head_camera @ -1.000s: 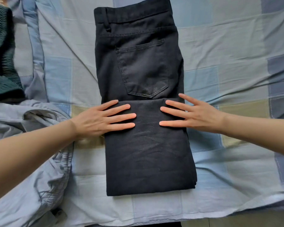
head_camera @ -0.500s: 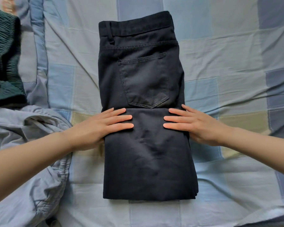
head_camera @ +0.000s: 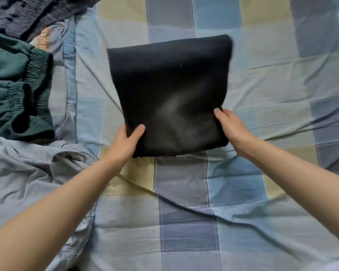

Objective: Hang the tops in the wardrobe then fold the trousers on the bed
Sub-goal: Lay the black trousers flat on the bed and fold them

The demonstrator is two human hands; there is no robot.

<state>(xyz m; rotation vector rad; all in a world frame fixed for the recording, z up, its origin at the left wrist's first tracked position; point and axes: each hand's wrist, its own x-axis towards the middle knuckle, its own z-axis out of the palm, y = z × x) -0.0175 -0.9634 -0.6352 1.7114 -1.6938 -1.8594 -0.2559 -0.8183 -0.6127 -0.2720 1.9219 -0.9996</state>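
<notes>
So half a second ago both palms were just pressing flat on the half-folded black trousers (head_camera: pixel 168 94) with the back pocket showing; now they're doubled over again into a compact square on the bed (head_camera: pixel 184 192). The left hand (head_camera: pixel 125 143) and right hand (head_camera: pixel 231 126) each grip a near corner, thumbs on top, other fingers hidden underneath. Looks like this pair's basically done, with the green pair (head_camera: pixel 14 90) and grey pair (head_camera: pixel 31 169) still waiting on the left.
</notes>
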